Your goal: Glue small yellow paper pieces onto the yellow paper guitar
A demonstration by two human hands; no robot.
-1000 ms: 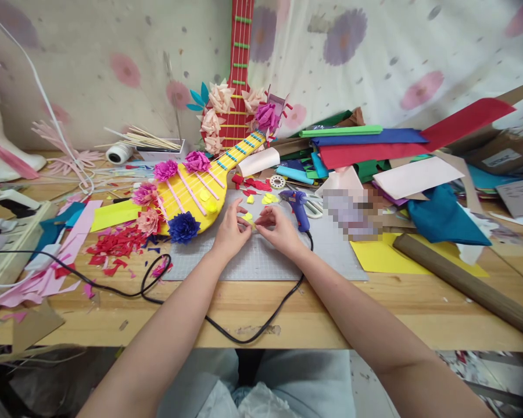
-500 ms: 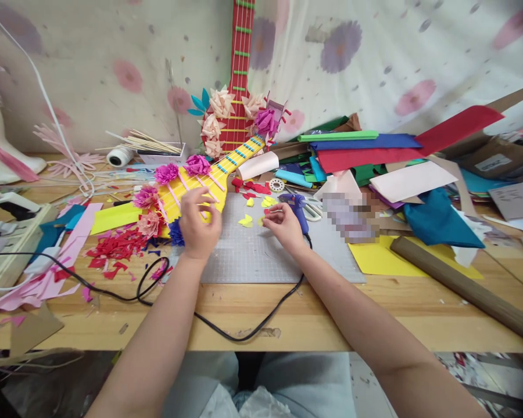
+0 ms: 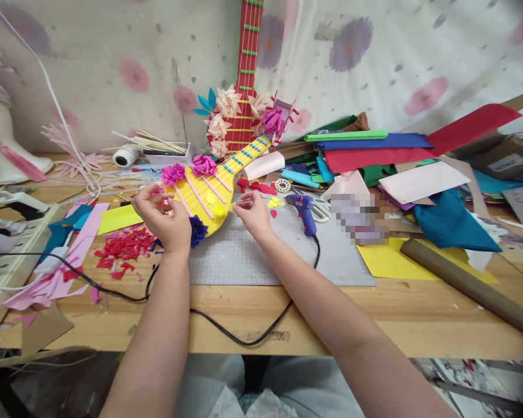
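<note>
A yellow paper guitar (image 3: 196,194) trimmed with flowers lies slanted across the desk and the grey cutting mat (image 3: 283,261). My right hand (image 3: 256,216) is at its right edge, thumb and fingertips pinched on a small yellow paper petal (image 3: 232,207). Yellow paper pieces (image 3: 219,210) show on the guitar body beside those fingertips. Over the guitar's left side is my left hand (image 3: 165,219), fingers loosely bent and apart, nothing seen in them. It hides some of the pink flowers. Just below the guitar's strings sits a dark blue paper flower (image 3: 198,231). More yellow petals (image 3: 275,202) lie on the mat.
A blue glue gun (image 3: 304,212) lies right of my right hand, its black cord (image 3: 261,339) looping along the desk front. Scissors (image 3: 322,212) are beside it. A red paper guitar (image 3: 244,122) stands behind. Red scraps (image 3: 128,247) lie left; stacked coloured paper (image 3: 375,142) lies right.
My left hand has moved left, uncovering the guitar's middle and the yellow pieces there. My right hand has moved left from the mat to the guitar's edge. The view has turned slightly left.
</note>
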